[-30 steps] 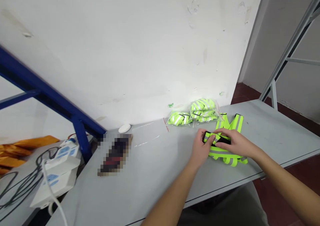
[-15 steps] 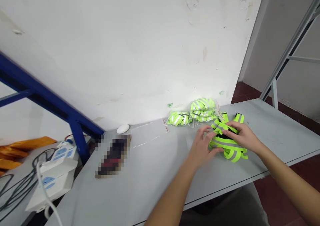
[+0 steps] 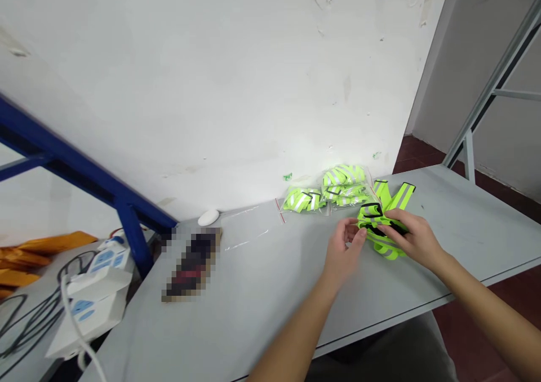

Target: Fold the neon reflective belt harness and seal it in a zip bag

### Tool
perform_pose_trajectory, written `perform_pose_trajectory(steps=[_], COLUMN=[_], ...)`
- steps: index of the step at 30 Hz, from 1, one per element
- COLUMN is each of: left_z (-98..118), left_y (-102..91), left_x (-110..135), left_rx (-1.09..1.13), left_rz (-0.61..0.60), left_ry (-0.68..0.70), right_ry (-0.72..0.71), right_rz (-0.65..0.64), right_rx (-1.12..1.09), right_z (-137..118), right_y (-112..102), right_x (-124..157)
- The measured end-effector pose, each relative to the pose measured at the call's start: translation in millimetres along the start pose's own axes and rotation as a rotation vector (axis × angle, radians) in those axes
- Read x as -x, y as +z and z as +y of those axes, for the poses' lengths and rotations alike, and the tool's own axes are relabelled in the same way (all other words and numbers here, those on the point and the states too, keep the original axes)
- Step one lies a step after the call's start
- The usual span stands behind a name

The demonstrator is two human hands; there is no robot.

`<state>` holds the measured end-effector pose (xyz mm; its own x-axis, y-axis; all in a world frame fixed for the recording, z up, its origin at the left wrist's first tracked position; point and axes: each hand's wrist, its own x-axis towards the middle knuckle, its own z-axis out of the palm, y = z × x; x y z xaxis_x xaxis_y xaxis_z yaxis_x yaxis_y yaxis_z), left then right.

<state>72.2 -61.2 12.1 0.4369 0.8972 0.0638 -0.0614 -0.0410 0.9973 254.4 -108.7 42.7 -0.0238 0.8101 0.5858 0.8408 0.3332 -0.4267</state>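
A bundle of neon-yellow reflective straps [image 3: 386, 247] with grey stripes and black buckles lies on the grey table, partly folded. My right hand [image 3: 416, 238] grips its right side, thumb and fingers closed on the webbing. At the left edge of the bundle, my left hand [image 3: 344, 245] pinches a strap between curled fingers and thumb. Two loose strap ends [image 3: 403, 196] stick out behind, toward the wall. Just behind the hands, several clear zip bags of similar straps [image 3: 344, 185] are piled against the wall.
An empty clear bag [image 3: 249, 227] lies flat left of the filled ones. Beside it are a white oval object [image 3: 208, 218] and a blurred dark item [image 3: 192, 266]. White power strips [image 3: 95, 292] with cables and a blue metal frame [image 3: 131, 235] stand at the left.
My left hand has closed from spread fingers to a pinch at the bundle's edge. The straps are gathered tighter, and the loose ends behind spread out longer.
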Motion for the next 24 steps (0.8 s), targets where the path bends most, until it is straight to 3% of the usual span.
perform_pose_trajectory(steps=[7,10,17,24], left_z=[3.0,4.6,7.1,3.5], left_y=[2.1,-0.3,-11.7,-10.3], left_x=[-7.9,-6.9,-5.0,-3.9], left_rx=[0.422,0.569,0.768,0.783], left_rz=[0.050,0.034,-0.170,-0.132], left_ry=[-0.216,-0.221,-0.216,-0.298], right_ry=[-0.328,-0.411,-0.247,-0.173], right_rz=[0.002,-0.006,-0.110,-0.180], right_rx=[0.214,0.277,0.294,0.256], right_z=[0.4,-1.9,-0.6,-1.6], right_y=[9.3,12.5,15.3,14.6], right_x=[3.4,4.7,11.7,15.7])
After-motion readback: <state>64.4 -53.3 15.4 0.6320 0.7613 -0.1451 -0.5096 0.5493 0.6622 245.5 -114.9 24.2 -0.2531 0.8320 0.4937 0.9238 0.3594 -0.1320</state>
